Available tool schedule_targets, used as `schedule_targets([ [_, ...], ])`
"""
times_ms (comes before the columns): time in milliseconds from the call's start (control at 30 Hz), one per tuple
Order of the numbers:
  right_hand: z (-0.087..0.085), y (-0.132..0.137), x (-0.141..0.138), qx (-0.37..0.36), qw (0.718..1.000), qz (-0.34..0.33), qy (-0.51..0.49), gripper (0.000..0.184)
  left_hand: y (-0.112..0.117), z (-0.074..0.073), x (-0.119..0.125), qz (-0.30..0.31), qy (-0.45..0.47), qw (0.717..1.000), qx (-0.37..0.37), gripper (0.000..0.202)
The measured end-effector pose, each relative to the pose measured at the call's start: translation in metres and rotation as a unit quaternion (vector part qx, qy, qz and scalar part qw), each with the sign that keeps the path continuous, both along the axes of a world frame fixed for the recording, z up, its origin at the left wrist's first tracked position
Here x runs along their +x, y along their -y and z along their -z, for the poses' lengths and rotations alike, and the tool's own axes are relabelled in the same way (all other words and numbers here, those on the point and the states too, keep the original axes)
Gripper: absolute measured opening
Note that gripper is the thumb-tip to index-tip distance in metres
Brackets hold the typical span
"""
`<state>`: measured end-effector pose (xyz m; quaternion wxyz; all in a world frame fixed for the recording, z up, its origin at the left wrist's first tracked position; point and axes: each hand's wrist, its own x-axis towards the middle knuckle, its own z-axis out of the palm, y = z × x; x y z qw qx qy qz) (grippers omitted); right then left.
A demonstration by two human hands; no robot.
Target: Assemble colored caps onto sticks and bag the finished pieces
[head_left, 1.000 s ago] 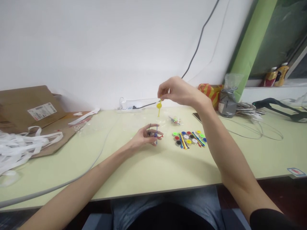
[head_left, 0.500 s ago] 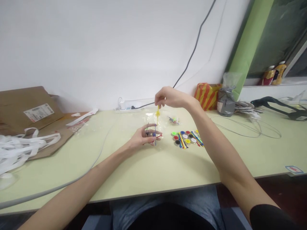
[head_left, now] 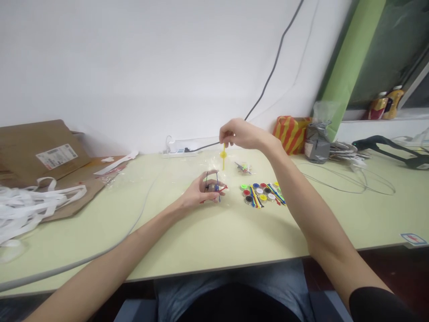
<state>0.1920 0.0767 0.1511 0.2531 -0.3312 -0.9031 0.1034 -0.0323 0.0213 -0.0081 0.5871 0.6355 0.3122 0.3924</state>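
Narrow gap between left hand (head_left: 201, 191) and the cluster of coloured caps (head_left: 259, 193)

The left hand (head_left: 205, 190) sits low, its palm turned toward the right and its fingers curled up and slightly spread, while the left forearm (head_left: 110, 255) slants in from the lower left. The right hand (head_left: 240, 134) is raised higher and farther forward, wrist bent, with its thumb and fingertips (head_left: 223, 137) pinched together and pointing down. The right forearm (head_left: 321, 214) rises from the lower right, a dark sleeve (head_left: 378, 306) above it.
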Motion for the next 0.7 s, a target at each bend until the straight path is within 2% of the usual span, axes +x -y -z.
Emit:
schedule_targets([
  [300,0.003,-0.001,-0.004,-0.121,0.987,-0.064,0.086,0.009,-0.001,0.005,0.001,-0.011,0.013,1.000,0.015,0.087],
  [433,0.008,-0.002,-0.005,-0.157,0.977,-0.080,0.121,0.014,0.000,0.006,0.001,-0.016,0.010,1.000,0.015,0.087],
  [500,0.009,-0.003,-0.006,-0.137,0.983,-0.077,0.099,0.016,0.001,0.007,0.002,-0.014,0.016,1.000,0.006,0.084],
  [600,0.008,-0.007,-0.007,-0.044,0.998,-0.049,0.001,0.020,0.000,0.007,0.004,-0.031,0.040,0.999,0.006,0.075],
  [700,0.007,-0.018,-0.006,0.069,0.992,0.027,-0.098,0.025,-0.007,0.003,0.000,-0.099,0.069,0.991,0.060,0.072],
])
